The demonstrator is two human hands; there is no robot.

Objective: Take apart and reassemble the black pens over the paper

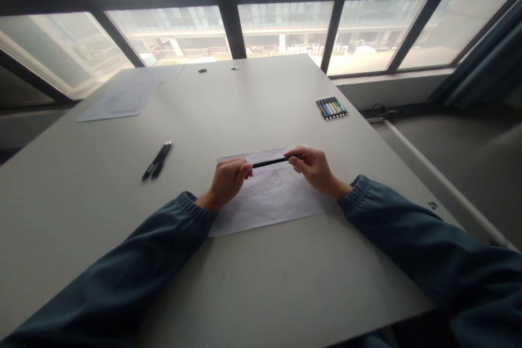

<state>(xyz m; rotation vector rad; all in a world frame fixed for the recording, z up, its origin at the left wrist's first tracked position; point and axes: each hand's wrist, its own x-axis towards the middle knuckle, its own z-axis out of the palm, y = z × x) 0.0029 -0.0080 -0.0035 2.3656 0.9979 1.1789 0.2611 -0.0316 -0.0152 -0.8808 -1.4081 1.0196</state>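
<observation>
Your left hand, right hand: fingers pinch one slim black pen; one paper sheet beneath; two pens, nine o'clock.

- pen between left hand and right hand, over sheet
- loose pens left of sheet
- pen set behind, right
- papers far left on table

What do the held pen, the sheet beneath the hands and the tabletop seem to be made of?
Pen: probably smooth black plastic, judging by its even colour; coated metal is possible.
Sheet: paper, matt white, shown by its thin edges and faint markings.
Tabletop: perhaps laminate, its pale surface smooth with a soft sheen.
</observation>
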